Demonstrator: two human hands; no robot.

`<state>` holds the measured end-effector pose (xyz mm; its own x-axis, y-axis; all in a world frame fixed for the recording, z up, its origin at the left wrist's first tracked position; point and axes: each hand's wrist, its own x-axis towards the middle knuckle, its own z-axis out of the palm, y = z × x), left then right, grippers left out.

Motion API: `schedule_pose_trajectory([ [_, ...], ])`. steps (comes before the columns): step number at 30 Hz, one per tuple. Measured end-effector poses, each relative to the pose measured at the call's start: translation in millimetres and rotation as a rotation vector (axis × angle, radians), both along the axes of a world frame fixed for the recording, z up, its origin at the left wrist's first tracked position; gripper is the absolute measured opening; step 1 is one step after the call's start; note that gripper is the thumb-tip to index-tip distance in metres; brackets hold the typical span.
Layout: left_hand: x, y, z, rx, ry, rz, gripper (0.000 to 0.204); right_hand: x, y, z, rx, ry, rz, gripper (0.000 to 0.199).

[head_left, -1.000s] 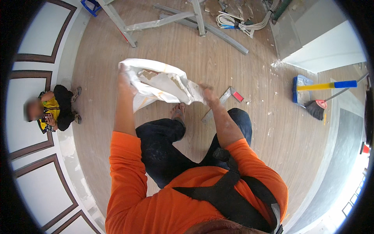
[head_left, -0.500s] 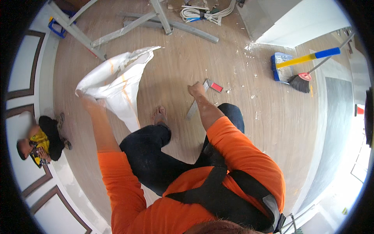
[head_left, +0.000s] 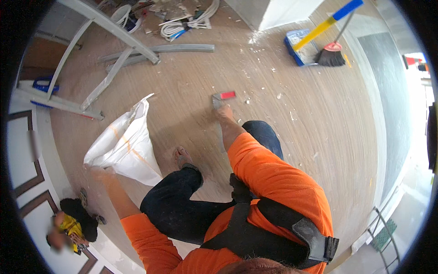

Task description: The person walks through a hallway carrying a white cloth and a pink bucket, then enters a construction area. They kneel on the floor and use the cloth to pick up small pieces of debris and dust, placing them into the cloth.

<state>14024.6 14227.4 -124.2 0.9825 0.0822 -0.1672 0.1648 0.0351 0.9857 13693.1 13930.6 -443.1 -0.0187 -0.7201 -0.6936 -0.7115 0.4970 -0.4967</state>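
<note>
My left hand is closed on the edge of a white woven sack with orange stripes. The sack hangs limp and creased beside my left leg, its mouth partly gaping toward the upper side. Low over the floor, in front of my right knee, my right hand is closed round a try square with a metal blade and a red patch on its stock. Part of the blade is hidden behind my hand and forearm. My right fingers look slightly smeared by motion.
A metal ladder stands at upper left, near metal channels and a coiled white cable. A blue dustpan and a broom are at upper right. White debris dots the floor. A person sits by the left wall.
My view has shifted. My left hand has drawn the sack back toward me. The try square has turned and come nearer to me with my right hand.
</note>
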Motion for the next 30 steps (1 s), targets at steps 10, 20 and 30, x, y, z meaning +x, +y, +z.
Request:
schedule_pose_trajectory([
  [10, -6, -21, -10, -0.116, -0.080, -0.102, 0.070, -102, -146, 37, -0.306, 0.096, 0.041, 0.041],
  [20, -7, -28, -3, -0.198, -0.045, -0.109, 0.070, -338, -123, -78, -0.323, 0.247, -0.004, 0.046],
  [30, 26, -25, -26, -0.145, -0.034, 0.009, 0.070, -335, -70, -47, -0.274, 0.384, 0.038, 0.059],
])
